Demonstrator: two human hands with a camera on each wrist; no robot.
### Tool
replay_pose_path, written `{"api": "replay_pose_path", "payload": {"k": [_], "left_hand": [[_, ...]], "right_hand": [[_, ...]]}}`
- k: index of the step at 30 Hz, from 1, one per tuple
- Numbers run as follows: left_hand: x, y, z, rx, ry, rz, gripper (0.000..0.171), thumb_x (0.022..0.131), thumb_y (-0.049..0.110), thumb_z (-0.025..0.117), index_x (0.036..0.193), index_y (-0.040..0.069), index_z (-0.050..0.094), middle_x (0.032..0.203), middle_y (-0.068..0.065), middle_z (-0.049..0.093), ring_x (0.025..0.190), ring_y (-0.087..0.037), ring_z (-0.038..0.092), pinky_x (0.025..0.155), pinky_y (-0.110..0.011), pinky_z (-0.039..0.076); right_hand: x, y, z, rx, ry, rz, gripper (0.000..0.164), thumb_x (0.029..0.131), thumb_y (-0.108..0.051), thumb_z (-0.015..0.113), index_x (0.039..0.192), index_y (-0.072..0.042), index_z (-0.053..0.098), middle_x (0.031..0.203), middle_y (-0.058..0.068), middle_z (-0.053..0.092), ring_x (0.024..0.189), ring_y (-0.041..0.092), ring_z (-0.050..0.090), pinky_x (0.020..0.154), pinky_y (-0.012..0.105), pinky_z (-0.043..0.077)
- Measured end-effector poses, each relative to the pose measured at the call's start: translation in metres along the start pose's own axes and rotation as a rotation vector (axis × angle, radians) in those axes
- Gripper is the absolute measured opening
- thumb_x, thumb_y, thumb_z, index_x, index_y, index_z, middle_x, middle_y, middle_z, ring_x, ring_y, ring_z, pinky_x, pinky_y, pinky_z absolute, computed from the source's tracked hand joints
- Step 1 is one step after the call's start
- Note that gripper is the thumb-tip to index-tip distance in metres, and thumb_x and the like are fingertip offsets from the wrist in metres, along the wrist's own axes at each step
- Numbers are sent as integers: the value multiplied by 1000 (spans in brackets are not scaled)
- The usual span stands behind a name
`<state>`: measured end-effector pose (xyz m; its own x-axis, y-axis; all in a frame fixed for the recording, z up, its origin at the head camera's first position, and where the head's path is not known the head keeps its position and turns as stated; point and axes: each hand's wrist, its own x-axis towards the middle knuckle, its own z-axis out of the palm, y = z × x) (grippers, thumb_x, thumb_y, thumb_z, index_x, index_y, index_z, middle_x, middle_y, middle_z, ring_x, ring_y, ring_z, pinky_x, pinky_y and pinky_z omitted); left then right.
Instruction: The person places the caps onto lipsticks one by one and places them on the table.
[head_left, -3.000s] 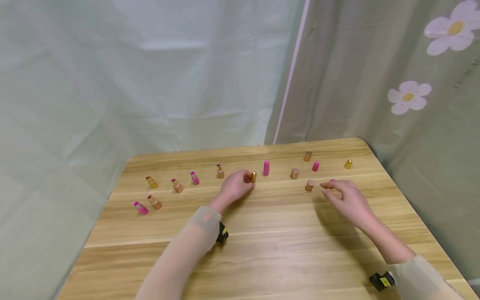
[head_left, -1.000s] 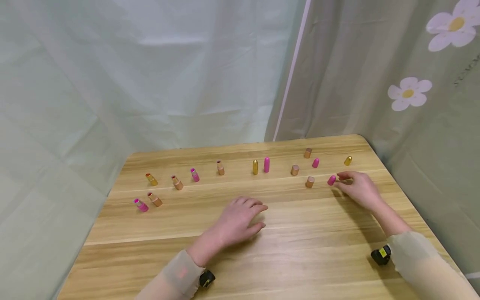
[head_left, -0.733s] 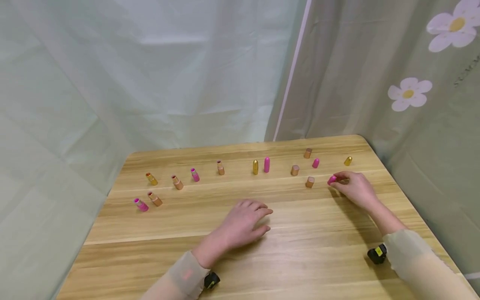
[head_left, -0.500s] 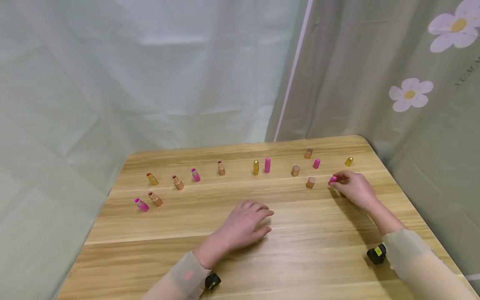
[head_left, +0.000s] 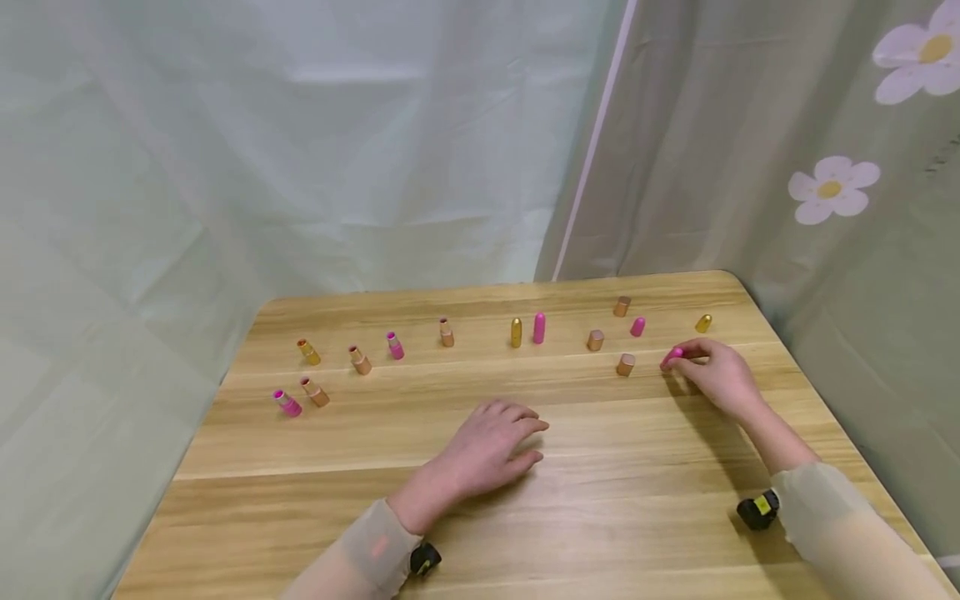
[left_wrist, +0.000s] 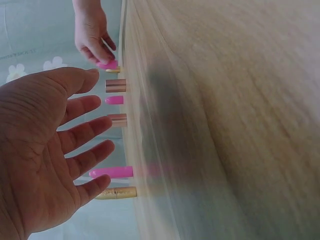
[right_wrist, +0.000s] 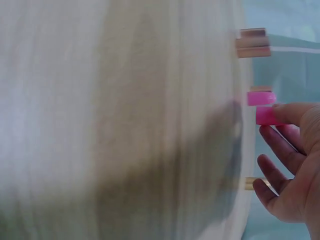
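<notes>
My right hand pinches a pink lipstick cap between thumb and fingers; in the head view the cap looks tilted and slightly raised from the table. My left hand is held low over the middle of the table, fingers relaxed and apart, with nothing in it. Ahead of it, a capped gold lipstick and a capped pink lipstick stand upright side by side. Around the right hand are another pink cap, a gold cap and rose-gold caps.
Uncapped lipstick tubes stand on the left of the wooden table: gold, pink, another pink and several rose-gold ones. A curtain hangs behind the table's far edge.
My left hand has released the gold lipstick, now upright beside the pink one, and drawn back toward me. My right hand has taken hold of the pink cap and tilted it.
</notes>
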<state>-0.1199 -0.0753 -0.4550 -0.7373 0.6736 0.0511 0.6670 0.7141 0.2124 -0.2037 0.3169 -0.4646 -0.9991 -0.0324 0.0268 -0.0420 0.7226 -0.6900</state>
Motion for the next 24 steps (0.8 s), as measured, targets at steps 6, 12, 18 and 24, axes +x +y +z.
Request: {"api": "replay_pose_path", "payload": {"k": [6,12,18,24], "left_hand": [[-1,-2,-3,-7,2,-14,42,102,42,62,139,21,63,138,2,61,131,-22,51,115,-45,35],[-2,-8,-8,-46,32,-37,39,102,38,63,136,20,65,137,1,62,131,-23,53,115,-44,36],[-9,-15,-15,-80,77,-60,38,101,36,65,134,18,66,136,-1,63,129,-24,54,115,-45,37],[-18,-23,-16,-122,109,-99,39,100,34,66,135,19,65,136,2,63,129,-22,54,112,-45,40]], "right_hand": [[-7,-12,-10,78,61,-6,47,101,-39,65,123,2,64,121,25,66,122,42,52,106,63,36],[-19,-27,-11,192,84,11,50,99,-45,66,126,-2,65,117,11,68,110,21,57,91,27,50],[-31,-47,3,451,68,10,51,99,-36,70,132,2,62,108,-10,68,102,5,59,84,12,47],[-41,-64,25,821,6,58,35,99,-23,70,123,2,65,104,-9,73,103,6,64,93,18,50]]}}
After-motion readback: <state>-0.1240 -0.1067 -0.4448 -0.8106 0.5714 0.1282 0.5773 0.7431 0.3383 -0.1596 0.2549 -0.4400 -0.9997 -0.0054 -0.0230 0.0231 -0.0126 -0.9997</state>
